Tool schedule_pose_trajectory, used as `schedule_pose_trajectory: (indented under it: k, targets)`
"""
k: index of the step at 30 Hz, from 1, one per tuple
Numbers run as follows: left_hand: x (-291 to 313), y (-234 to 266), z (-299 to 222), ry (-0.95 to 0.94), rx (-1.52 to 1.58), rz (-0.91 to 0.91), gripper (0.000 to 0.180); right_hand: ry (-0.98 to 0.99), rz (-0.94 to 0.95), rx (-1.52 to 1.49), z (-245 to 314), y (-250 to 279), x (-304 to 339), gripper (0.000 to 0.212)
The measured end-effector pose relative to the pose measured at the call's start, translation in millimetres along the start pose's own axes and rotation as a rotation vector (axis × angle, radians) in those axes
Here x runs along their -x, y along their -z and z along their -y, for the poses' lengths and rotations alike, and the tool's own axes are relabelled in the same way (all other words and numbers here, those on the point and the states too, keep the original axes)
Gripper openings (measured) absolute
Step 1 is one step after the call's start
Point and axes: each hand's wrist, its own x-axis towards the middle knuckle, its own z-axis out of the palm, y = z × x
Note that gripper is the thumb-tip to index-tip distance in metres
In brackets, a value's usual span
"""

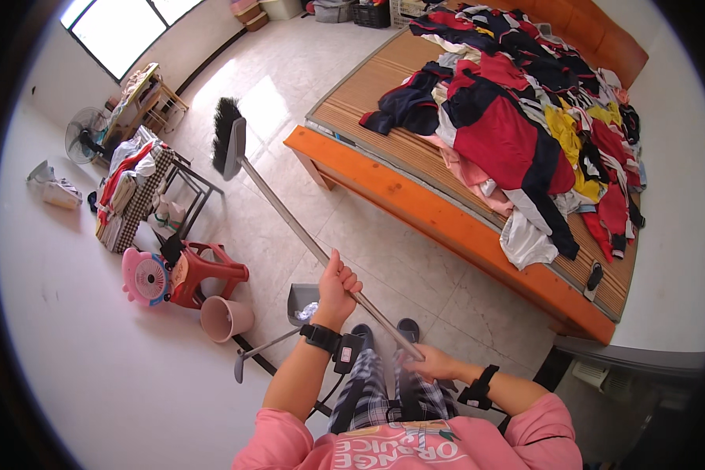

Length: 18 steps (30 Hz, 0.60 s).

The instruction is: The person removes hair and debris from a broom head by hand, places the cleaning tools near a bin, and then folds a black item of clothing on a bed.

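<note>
A broom (pixel 286 215) with a pale metal handle slants from my lap up to the left, its black bristles (pixel 225 129) raised and turned away from me. My left hand (pixel 339 288) is closed around the middle of the handle. Lower down, my right hand (pixel 429 363) grips the handle near its end, in front of my legs. Just left of my feet a grey dustpan (pixel 293 304) rests on the floor with something white and crumpled in it. Its long handle (pixel 270 345) lies toward the wall, partly hidden behind my left arm.
A pink bin (pixel 225 321), red plastic stool (pixel 211 270) and pink fan (pixel 146 276) stand along the left wall, before a table (pixel 153 176) of folded clothes. At right, a wooden bed (pixel 399 188) bears a large clothes heap (pixel 509 133). Tiled floor (pixel 368 227) runs between.
</note>
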Motion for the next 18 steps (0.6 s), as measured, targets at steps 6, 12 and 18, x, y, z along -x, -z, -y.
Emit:
schedule_pose_trajectory:
  k: [6,12,18]
  targets:
    - [6.5,0.5,37.4,-0.153,-0.204,-0.151,0.038,0.287,-0.168,0.801,-10.5,47.9,-59.2,0.061]
    - [6.7,11.8,58.4,-0.311,-0.321,-0.223,0.029,0.656,-0.519,0.652,155.3,32.6,-88.1,0.047]
    - [12.8,23.8,93.2,-0.347,-0.461,-0.133,0.030,0.684,-0.434,0.221,257.2,9.7,-124.9,0.050]
